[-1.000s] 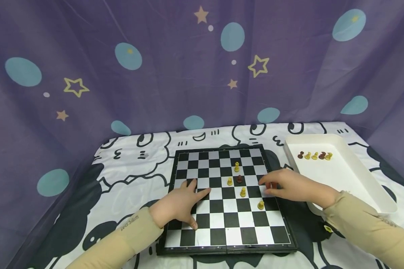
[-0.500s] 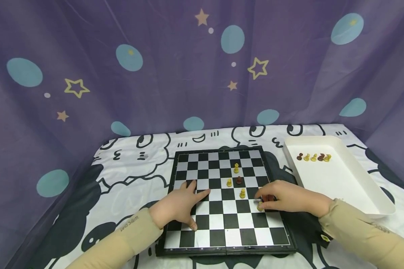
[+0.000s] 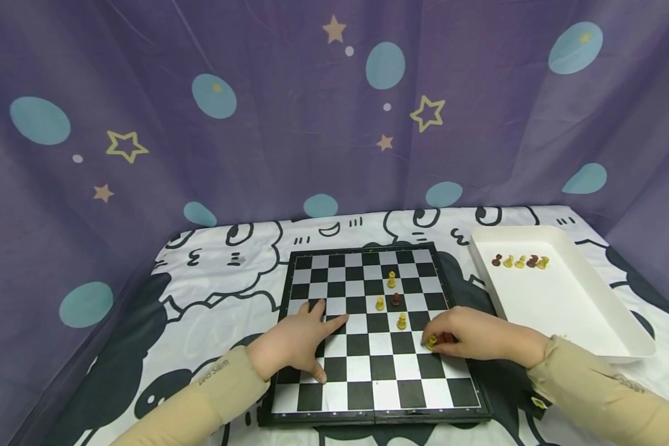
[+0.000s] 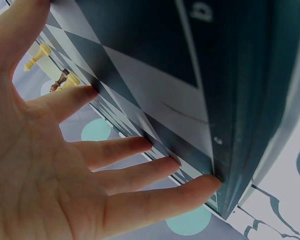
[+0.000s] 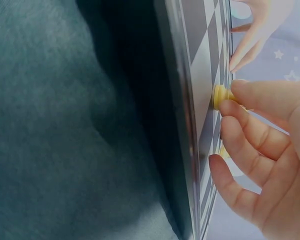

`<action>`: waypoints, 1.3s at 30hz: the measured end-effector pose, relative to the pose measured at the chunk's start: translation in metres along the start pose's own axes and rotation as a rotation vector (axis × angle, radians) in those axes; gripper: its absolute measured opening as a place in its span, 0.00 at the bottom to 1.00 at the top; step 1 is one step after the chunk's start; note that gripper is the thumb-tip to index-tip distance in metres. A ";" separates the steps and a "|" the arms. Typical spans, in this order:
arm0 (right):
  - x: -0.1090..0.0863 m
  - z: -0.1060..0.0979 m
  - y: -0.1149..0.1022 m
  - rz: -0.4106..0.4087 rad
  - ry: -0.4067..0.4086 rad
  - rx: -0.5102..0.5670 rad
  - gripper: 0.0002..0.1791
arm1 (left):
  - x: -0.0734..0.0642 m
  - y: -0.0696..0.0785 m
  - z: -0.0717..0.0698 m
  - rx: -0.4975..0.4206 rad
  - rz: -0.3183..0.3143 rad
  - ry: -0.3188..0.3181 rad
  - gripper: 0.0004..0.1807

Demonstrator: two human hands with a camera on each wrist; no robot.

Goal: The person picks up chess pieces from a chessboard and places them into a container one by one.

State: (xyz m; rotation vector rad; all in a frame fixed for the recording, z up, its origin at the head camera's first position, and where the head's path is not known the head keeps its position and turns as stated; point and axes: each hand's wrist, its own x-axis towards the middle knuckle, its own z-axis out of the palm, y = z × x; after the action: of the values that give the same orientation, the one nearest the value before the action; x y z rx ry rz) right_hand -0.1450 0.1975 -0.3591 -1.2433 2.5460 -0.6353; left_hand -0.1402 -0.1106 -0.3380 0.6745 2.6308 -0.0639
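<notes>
A black-and-white chessboard (image 3: 358, 367) lies on the patterned cloth. My right hand (image 3: 468, 334) is at its right side, thumb and fingertips pinching a yellow chess piece (image 3: 432, 342). In the right wrist view the round base of that yellow chess piece (image 5: 219, 97) stands at the board's surface, its top covered by the fingers. My left hand (image 3: 301, 341) rests on the board's left side with fingers spread, and its fingertips (image 4: 210, 183) touch the squares near the edge. Several pieces stand mid-board: yellow ones (image 3: 402, 321) around a dark red one (image 3: 396, 299).
To the right of the board, a white tray (image 3: 585, 310) holds a row of several yellow and dark red chess pieces (image 3: 520, 262) near its far end. A purple curtain (image 3: 290, 124) with stars and blue spots hangs behind the cloth-covered table (image 3: 228, 266).
My right hand has come down and nearer along the board's right side and taken hold of the yellow chess piece there. The left hand has stayed in place.
</notes>
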 end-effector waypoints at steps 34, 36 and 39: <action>-0.001 -0.001 -0.002 0.021 0.019 0.032 0.08 | 0.000 -0.001 0.001 0.016 0.007 0.015 0.59; -0.001 -0.001 -0.002 0.019 0.022 0.038 0.08 | 0.000 -0.001 0.001 0.017 0.008 0.016 0.59; -0.001 0.000 0.000 0.010 0.032 0.043 0.07 | 0.000 -0.001 0.001 0.015 0.010 0.016 0.59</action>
State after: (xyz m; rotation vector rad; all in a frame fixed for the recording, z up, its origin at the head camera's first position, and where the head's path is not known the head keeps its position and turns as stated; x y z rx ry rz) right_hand -0.1446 0.1979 -0.3587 -1.2145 2.5489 -0.7096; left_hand -0.1399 -0.1122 -0.3391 0.6960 2.6446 -0.0758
